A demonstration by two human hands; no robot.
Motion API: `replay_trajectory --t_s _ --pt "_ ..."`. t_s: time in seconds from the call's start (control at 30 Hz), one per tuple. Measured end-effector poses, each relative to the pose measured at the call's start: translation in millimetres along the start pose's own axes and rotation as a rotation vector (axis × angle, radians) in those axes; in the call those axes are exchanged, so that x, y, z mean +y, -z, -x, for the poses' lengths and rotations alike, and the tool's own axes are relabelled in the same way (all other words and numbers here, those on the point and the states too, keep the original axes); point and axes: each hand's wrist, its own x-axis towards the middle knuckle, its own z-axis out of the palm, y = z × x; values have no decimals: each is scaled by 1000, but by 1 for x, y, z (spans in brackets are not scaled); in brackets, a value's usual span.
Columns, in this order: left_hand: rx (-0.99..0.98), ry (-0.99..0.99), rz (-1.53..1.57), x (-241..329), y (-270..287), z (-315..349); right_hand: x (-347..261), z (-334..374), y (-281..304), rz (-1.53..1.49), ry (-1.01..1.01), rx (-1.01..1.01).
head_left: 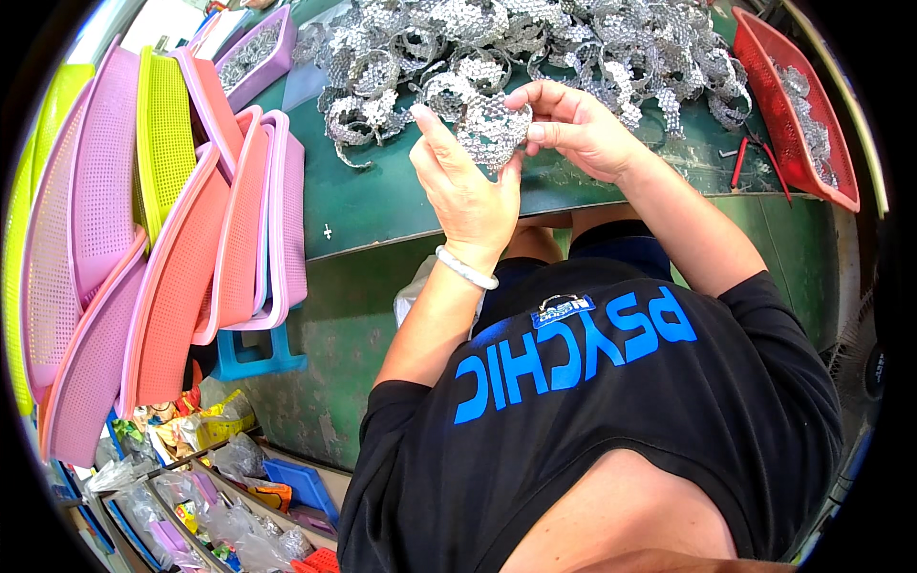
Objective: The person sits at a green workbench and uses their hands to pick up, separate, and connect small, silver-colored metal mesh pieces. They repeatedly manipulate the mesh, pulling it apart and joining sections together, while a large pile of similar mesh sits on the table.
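Observation:
Just over the near edge of the table, I hold a silver openwork metal band [489, 132], curved into a ring, between both hands. My left hand [465, 196] supports it from the left and below; the thumb is against its lower edge. At the band's right side, my right hand [573, 129] pinches the rim between thumb and fingers. Right behind the held piece lies a big heap of similar silver bands [592, 57], tangled together. Some loose ones curl at the heap's left front.
The green table [382, 215] bears red-handled pliers [740, 164] at the right, beside a red basket [798, 115] holding silver parts. A purple basket [258, 57] of small metal pieces stands back left. Stacked colored baskets [172, 286] rise at left, near a blue stool [258, 353].

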Motion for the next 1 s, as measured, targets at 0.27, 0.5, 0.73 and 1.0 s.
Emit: replay_trajectory --t_s 0.27,0.5,0.73,1.0 --pt "0 11 12 0 0 0 -1 0 -1 -5 -8 6" --pt "8 3 6 0 -1 0 0 0 1 -17 -10 -1" --pt "6 5 15 -1 -1 0 2 0 2 -28 -8 -2" --pt "-56 76 56 -1 1 3 0 1 2 -21 -11 14"
